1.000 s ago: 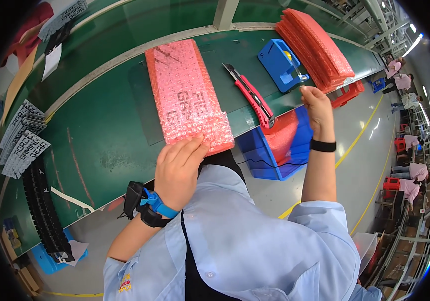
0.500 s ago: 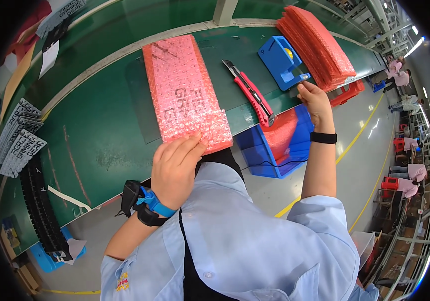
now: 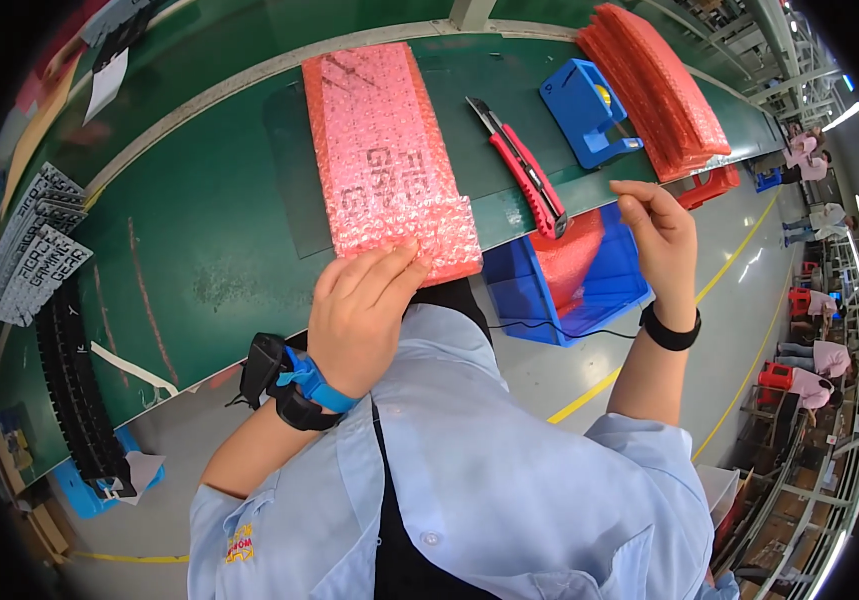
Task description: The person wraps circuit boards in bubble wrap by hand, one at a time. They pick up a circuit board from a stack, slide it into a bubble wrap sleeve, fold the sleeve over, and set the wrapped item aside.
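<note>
A pink bubble-wrap bag [image 3: 389,150] lies lengthwise on the green bench, with a flat printed item dimly showing through it. Its near end is folded over as a flap. My left hand [image 3: 364,310] rests on that flap, fingers laid flat and side by side; the thumb is hidden. To the right, my right hand [image 3: 661,235] is raised near the bench edge, thumb and forefinger pinched together. Anything between those fingertips is too small to make out. Just beyond it stands a blue tape dispenser [image 3: 574,110] with a yellow core. A red utility knife [image 3: 524,172], blade out, lies between bag and dispenser.
A stack of pink bubble-wrap bags [image 3: 654,95] lies at the far right. Below the bench edge sits a blue bin [image 3: 604,295] with pink wrap inside. Grey printed boxes [image 3: 41,265] and a black keyboard-like strip [image 3: 74,400] are at the left. Several people work far right.
My right hand has come away from the tape dispenser, toward me and slightly right. My left hand stays on the bag's flap. The whole view has shifted slightly.
</note>
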